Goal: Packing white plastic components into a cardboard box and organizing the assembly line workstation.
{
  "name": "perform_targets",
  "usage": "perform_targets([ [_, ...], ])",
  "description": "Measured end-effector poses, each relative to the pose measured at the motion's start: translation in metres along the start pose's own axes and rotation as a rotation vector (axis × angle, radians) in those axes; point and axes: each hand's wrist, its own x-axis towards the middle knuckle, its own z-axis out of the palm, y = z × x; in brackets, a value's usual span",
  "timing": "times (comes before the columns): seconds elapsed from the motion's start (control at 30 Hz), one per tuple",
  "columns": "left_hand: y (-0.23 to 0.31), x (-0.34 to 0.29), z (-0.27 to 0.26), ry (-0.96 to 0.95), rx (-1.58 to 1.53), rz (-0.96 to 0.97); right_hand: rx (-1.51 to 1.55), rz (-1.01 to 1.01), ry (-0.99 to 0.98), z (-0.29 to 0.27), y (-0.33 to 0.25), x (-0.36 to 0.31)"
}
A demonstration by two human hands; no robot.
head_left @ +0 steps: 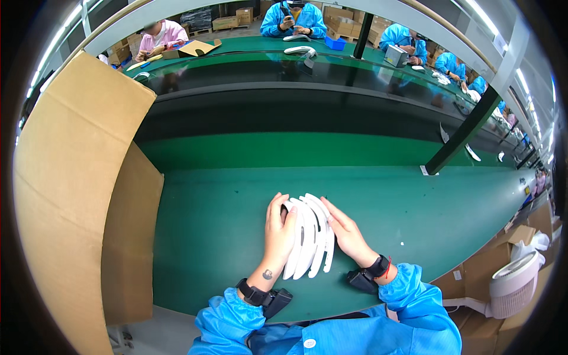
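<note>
Several white curved plastic pieces (310,236) stand side by side in a bundle on the green tabletop, their long edges roughly lined up. My left hand (280,228) wraps round the left side of the bundle, its thumb lying along the nearest piece and its fingertips at the far end. Against the right side presses my right hand (348,234), fingers fairly straight and pointing forward. Between them the two hands hold the pieces together. Narrow dark gaps show between some of the pieces.
A tall cardboard box (77,177) rises at the left. Beyond the green worktop (207,236) runs a dark conveyor belt (248,112), with a dark post (464,130) at right. A white fan (513,287) stands beside cartons lower right. People in blue and pink work across the belt.
</note>
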Motion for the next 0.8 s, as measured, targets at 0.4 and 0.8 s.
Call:
perform_targets([
  [0.4,0.005,-0.001,0.002,-0.212,-0.437,-0.116,0.348,-0.096,-0.07,0.007,0.005,-0.001],
  [0.8,0.007,-0.001,-0.005,-0.16,0.399,0.058,0.222,-0.063,-0.052,0.002,0.017,0.004],
])
